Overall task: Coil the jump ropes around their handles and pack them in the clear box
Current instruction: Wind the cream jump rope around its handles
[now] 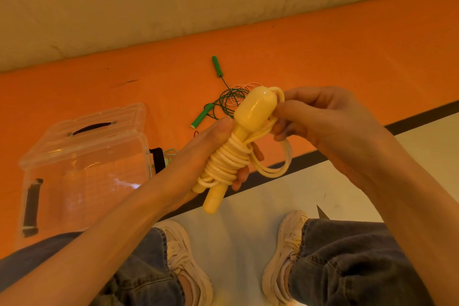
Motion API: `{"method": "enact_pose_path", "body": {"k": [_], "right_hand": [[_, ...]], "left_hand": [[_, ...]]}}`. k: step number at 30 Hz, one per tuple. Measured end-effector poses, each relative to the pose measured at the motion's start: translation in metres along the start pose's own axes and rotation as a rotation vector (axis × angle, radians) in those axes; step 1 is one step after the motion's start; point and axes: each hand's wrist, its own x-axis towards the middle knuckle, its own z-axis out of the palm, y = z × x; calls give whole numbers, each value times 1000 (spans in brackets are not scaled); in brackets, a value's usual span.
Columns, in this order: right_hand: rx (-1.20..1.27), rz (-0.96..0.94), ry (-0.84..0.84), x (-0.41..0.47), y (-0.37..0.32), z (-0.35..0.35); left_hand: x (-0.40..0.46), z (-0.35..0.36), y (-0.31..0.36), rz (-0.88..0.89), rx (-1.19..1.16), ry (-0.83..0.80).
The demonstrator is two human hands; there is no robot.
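Head view: a person's left hand (198, 156) grips a yellow jump rope (231, 156) coiled around its handles, held above the floor. Right hand (320, 119) fingers pinch the loose cord end. Clear box (82, 174) sits left; green jump rope (218, 97) lies beyond.

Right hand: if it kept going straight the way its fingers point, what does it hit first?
The right hand points left, so it would likely meet the yellow handle first, with rope loops at its fingertips; the left hand lies just beyond. Depth is unclear.
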Motion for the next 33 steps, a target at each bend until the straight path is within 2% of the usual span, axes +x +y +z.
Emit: {"method": "enact_pose_path", "body": {"k": [14, 26, 30, 33], "right_hand": [[7, 132, -128, 1, -4, -8], [-152, 23, -82, -2, -3, -12], [-74, 80, -102, 0, -1, -4], [107, 153, -142, 2, -3, 0]], "left_hand": [[2, 0, -8, -41, -73, 9], [2, 3, 2, -39, 45, 22], [1, 5, 3, -42, 37, 50], [2, 7, 6, -57, 24, 79]]}}
